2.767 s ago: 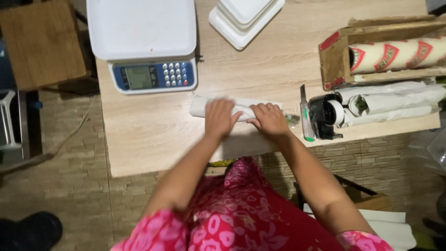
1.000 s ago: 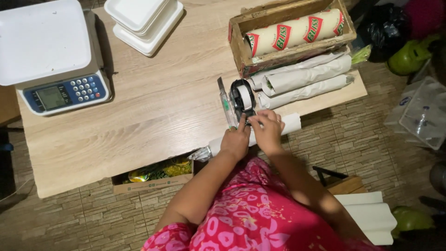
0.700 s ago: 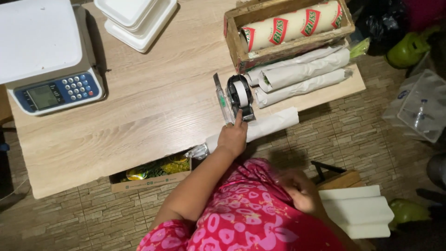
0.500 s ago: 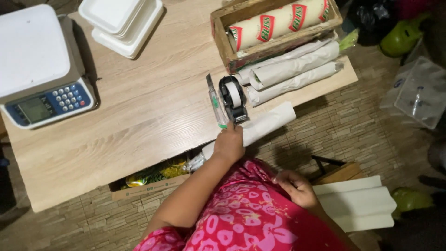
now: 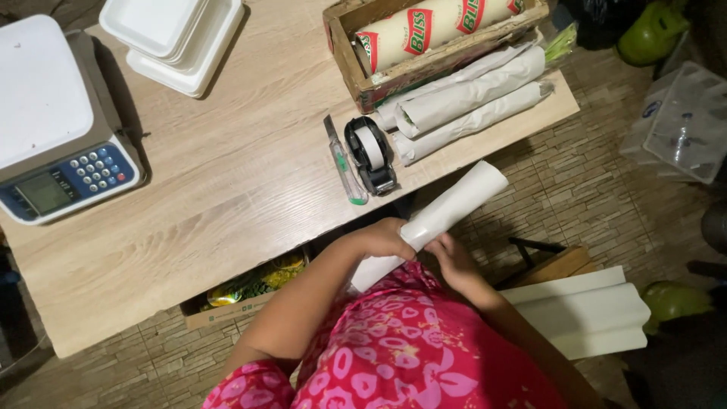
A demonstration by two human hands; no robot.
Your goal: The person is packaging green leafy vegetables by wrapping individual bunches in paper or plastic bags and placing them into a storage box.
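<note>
A white paper-wrapped roll (image 5: 454,206) is held off the table, in front of my body, tilted up to the right. My left hand (image 5: 379,238) grips its middle from the left side. My right hand (image 5: 454,261) presses on it from below and the right. A black tape dispenser (image 5: 369,154) with a white roll of tape stands on the wooden table (image 5: 227,182) just beyond my hands. Next to it lies a green-handled cutter (image 5: 344,163).
Three wrapped rolls (image 5: 469,98) lie by a wooden box (image 5: 348,64) holding a printed roll. A blue-and-white scale (image 5: 53,129) sits at left, stacked white foam trays (image 5: 178,34) behind. A cardboard box with packets (image 5: 242,291) is under the table; white sheets (image 5: 591,310) lie at right.
The left hand lifted the wrapped roll off the table edge toward my body. The right hand came back up from my lap to the roll. The view shifted slightly.
</note>
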